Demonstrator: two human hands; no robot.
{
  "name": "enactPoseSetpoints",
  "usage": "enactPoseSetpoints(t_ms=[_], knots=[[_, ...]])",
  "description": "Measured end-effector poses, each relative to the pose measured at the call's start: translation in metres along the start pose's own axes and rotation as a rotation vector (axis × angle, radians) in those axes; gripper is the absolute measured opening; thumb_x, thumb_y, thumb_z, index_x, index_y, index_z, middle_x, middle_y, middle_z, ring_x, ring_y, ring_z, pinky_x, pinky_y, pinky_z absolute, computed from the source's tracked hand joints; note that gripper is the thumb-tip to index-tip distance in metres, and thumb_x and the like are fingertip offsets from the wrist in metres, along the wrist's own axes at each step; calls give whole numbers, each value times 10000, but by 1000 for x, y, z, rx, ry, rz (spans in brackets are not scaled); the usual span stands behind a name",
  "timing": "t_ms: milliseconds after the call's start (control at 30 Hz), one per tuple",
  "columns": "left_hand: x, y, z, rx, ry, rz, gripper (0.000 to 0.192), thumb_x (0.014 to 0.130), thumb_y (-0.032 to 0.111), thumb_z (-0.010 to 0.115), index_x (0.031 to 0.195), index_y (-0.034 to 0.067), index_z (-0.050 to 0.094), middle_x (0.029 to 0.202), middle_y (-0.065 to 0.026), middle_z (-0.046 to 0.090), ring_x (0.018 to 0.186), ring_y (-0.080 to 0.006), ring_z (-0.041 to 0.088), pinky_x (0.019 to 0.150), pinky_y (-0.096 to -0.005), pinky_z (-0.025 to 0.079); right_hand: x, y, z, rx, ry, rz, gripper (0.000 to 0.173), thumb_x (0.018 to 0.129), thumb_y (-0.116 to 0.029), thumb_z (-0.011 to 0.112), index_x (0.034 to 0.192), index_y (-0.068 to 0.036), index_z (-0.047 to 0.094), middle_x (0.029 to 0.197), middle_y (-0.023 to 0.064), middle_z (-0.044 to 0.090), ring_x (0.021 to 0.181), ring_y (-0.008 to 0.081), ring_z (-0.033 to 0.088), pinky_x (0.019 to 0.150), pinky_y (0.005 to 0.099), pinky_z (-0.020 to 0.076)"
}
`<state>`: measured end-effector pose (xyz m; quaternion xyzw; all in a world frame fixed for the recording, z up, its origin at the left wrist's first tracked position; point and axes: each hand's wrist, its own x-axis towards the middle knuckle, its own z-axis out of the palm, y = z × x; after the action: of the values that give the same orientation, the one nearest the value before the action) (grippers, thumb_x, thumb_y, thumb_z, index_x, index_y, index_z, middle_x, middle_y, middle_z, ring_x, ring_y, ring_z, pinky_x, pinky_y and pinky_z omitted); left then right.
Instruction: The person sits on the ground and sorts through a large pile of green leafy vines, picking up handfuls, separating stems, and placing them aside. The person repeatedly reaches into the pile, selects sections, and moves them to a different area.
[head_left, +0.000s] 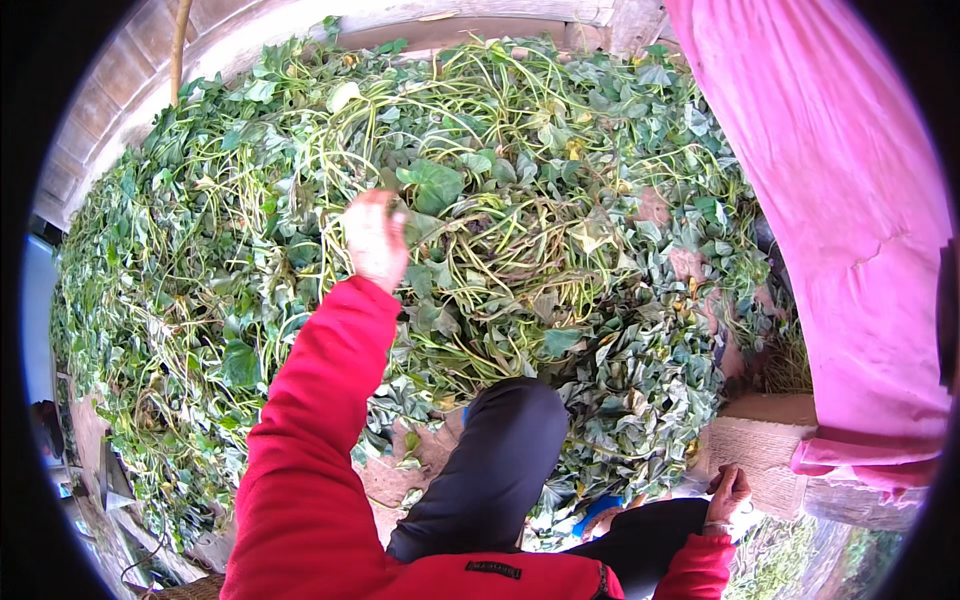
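A broad heap of cut leafy vines (517, 247), green leaves on long pale stems, spreads before me. Over its middle, my left hand (377, 236) is stretched out with curled fingers, closed on a leafy bit of vine that is blurred at the fingertips. A wide green leaf (433, 186) lies just beyond those fingers. Low at the right, my right hand (731, 493) hangs beside my knee with its fingers bent together. Something pale and blurred shows at its fingertips; whether it is held cannot be made out.
Pink cloth (832, 187) hangs down the right side, above a pale brick block (757, 454) and a wooden beam (862, 506). A thin wooden pole (178, 52) stands at the upper left. My bent knee (517, 420) rises against the near edge of the heap.
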<state>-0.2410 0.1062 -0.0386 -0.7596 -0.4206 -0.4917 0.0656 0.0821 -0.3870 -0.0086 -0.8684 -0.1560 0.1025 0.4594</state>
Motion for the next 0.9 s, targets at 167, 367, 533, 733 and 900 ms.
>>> enactPoseSetpoints(t_ms=[167,367,533,733,900], knots=[[-20,-85,-9,-260,-25,-630,135,794,65,508,901,-12,536,729,-28,532,655,-110,458,622,-250,401,0,5,2,38,-8,-10,321,865,-285,432,691,-31,527,469,-5,418,387,63,374,373,193,305],[-35,-89,-2,-241,-687,-620,284,807,236,518,932,-15,563,725,-76,587,659,-118,520,633,-242,413,3,10,0,-5,8,-30,320,860,-279,445,672,-34,528,460,-9,416,376,60,368,363,190,297],[-26,-87,11,-863,-614,-1172,377,791,454,481,954,116,505,658,-18,517,513,-158,504,359,-267,375,4,15,1,21,-8,-23,321,858,-278,447,667,-33,527,457,-10,417,374,61,372,358,191,297],[7,-42,-15,-1025,-805,-1430,414,749,509,511,795,100,470,513,-4,403,347,-106,327,310,-229,218,3,14,-4,-15,7,-36,325,859,-280,444,672,-28,529,447,-9,416,366,63,371,356,193,297],[40,-22,-42,-1003,-994,-1453,348,797,412,502,668,95,435,468,16,366,314,-60,215,319,-216,152,2,4,-1,30,-25,-10,334,857,-297,440,696,-20,534,464,-10,420,394,63,379,380,190,304]])
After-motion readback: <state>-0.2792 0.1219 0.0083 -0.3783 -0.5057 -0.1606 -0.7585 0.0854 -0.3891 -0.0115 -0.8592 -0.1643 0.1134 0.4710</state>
